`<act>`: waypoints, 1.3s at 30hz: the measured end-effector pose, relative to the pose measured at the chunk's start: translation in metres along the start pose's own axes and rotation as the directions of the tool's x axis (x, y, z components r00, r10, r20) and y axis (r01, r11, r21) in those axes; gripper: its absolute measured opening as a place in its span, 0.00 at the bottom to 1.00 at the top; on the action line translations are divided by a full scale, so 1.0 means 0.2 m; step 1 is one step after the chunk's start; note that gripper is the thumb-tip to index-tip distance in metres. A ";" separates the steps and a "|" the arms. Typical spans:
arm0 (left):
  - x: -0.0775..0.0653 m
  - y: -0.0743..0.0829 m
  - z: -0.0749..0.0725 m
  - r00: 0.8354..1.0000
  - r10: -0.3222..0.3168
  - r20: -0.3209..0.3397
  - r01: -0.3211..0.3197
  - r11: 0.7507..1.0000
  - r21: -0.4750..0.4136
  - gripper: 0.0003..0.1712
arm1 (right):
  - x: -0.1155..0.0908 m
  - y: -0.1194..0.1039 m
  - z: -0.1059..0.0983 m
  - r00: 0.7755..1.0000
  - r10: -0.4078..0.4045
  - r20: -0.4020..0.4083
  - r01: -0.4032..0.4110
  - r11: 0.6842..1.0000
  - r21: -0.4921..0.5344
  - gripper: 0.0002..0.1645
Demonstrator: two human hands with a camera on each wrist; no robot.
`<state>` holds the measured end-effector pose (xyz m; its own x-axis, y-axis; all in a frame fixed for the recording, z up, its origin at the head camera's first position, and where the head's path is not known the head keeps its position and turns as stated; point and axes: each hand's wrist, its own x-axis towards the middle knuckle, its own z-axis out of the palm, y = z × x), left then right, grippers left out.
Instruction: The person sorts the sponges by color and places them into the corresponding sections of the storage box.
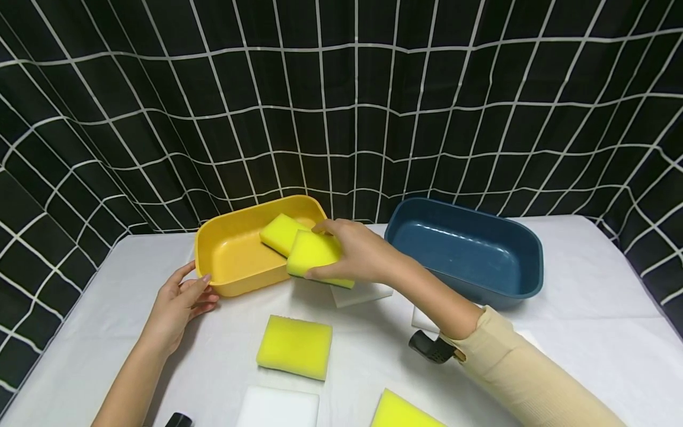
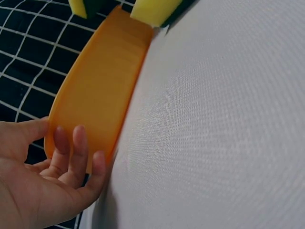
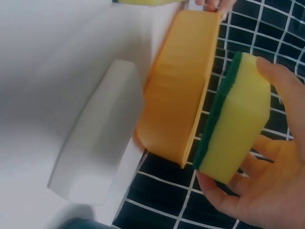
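Note:
My right hand (image 1: 363, 252) grips a yellow sponge (image 1: 313, 252) between thumb and fingers, above the front right rim of the yellow tub (image 1: 235, 287). In the right wrist view this sponge (image 3: 243, 114) shows a green scouring layer facing the tub. Another yellow sponge (image 1: 281, 232) is inside the tub, partly hidden behind the held one. At the tub's front left corner, my left hand (image 1: 178, 302) holds the rim, thumb on top and fingers against the outer wall. The left wrist view shows those fingers (image 2: 78, 157) bent beside the orange-yellow wall.
Right of the yellow tub stands a dark blue tub (image 1: 464, 249). A yellow sponge (image 1: 296, 347) and a white block (image 1: 280, 408) lie in front, with another yellow sponge (image 1: 402, 412) near the bottom edge. More white blocks lie beneath my right arm. A black gridded curtain (image 1: 341, 118) hangs behind.

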<state>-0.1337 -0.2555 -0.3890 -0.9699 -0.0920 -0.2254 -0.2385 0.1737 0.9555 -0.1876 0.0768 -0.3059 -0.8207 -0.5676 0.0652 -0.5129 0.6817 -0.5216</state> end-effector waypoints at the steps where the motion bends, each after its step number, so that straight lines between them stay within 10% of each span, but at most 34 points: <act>1: 0.00 0.00 0.00 1.000 0.001 0.001 -0.001 1.000 0.000 0.41 | 0.01 0.00 0.00 1.000 0.001 0.000 -0.001 1.000 0.001 0.46; 39: -0.01 0.01 0.01 1.000 0.000 0.000 0.000 1.000 -0.002 0.41 | 0.25 -0.06 0.07 0.998 0.060 -0.003 -0.060 0.998 0.001 0.48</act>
<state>-0.1330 -0.2539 -0.3866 -0.9700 -0.0915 -0.2253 -0.2382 0.1720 0.9559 -0.2190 0.0340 -0.3078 -0.8507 -0.5245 0.0364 -0.4627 0.7140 -0.5254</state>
